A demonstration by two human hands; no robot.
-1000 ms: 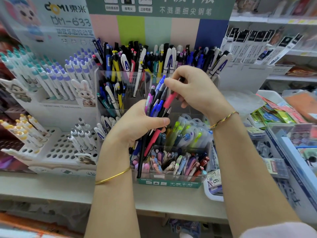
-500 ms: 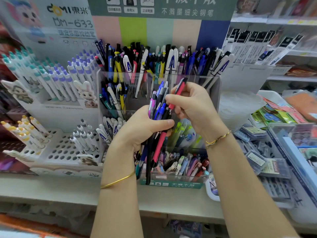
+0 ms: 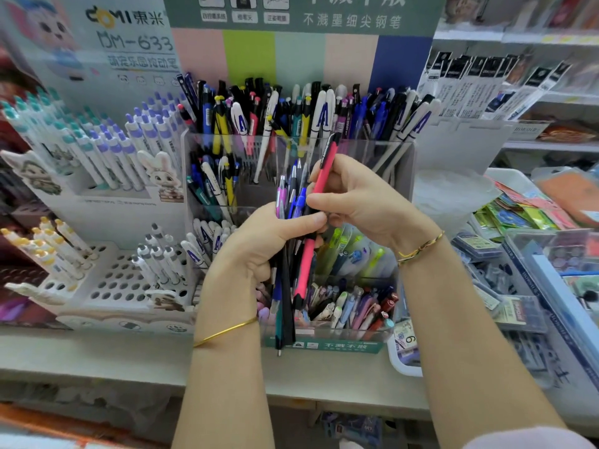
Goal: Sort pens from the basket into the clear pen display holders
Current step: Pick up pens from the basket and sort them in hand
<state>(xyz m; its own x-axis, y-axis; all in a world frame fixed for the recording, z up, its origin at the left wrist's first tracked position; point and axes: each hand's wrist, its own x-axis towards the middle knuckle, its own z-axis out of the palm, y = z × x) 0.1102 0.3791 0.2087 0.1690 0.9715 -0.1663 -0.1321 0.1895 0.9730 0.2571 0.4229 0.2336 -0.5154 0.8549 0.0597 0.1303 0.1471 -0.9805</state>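
The left hand [image 3: 259, 244] grips a bundle of pens [image 3: 287, 299] upright at centre frame, fingers curled round them and thumb laid across the front; black, blue and pink barrels stick out above and below the fist. The right hand [image 3: 366, 202] pinches a pink pen with a black clip [image 3: 324, 176] that stands in that bundle, its thumb tip just beside the left thumb.

Both hands hang in front of the clear pen display holders [image 3: 400, 163], hiding much of the middle tier. The back tier is crammed with upright pens, and the front tier holds pastel and red ones lying slanted. In the left of the frame a white rack with round holes [image 3: 120, 286] carries white pens beside a rabbit figure [image 3: 163, 176]. A white bin [image 3: 402, 367] sits just right of the holders on the grey counter [image 3: 97, 358], with packaged stationery beyond it.

A second earlier the right hand covered the pink pen's upper end; it has since slid down, so more of the clip end shows above the fingers
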